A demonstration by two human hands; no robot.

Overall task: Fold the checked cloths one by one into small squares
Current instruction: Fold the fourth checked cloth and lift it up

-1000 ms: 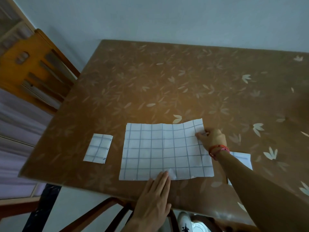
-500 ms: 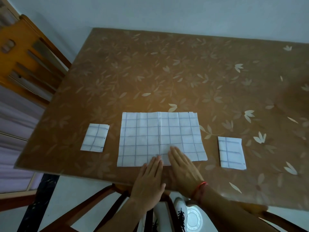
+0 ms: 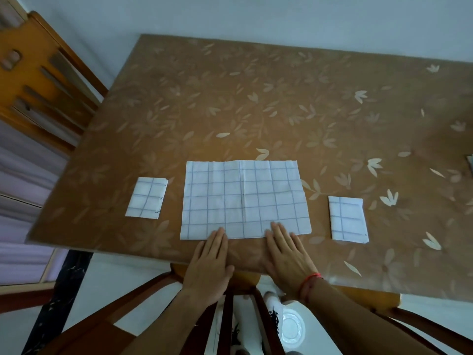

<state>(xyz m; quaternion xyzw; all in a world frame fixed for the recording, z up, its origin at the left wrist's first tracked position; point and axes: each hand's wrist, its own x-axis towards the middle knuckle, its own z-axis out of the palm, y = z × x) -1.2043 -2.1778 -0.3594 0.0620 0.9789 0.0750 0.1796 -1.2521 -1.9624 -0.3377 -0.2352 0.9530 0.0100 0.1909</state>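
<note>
A white cloth with a blue check (image 3: 244,198) lies spread flat near the front edge of the brown leaf-patterned table (image 3: 256,98). My left hand (image 3: 208,267) lies flat with straight fingers, its fingertips on the cloth's near edge left of centre. My right hand (image 3: 288,257), with a red string at the wrist, lies flat the same way, fingertips on the near edge right of centre. A small folded checked cloth (image 3: 147,197) sits to the left of the spread one. Another folded checked cloth (image 3: 348,219) sits to its right.
A wooden chair (image 3: 38,80) stands at the table's left side. Another chair's frame (image 3: 230,316) shows below the front edge, with a white shoe and floor beneath. A wall runs behind the table. A small object shows at the far right edge.
My right hand left the cloth's far right corner and came to the near edge. Both hands have since slid apart along that edge, and the cloth lies flatter.
</note>
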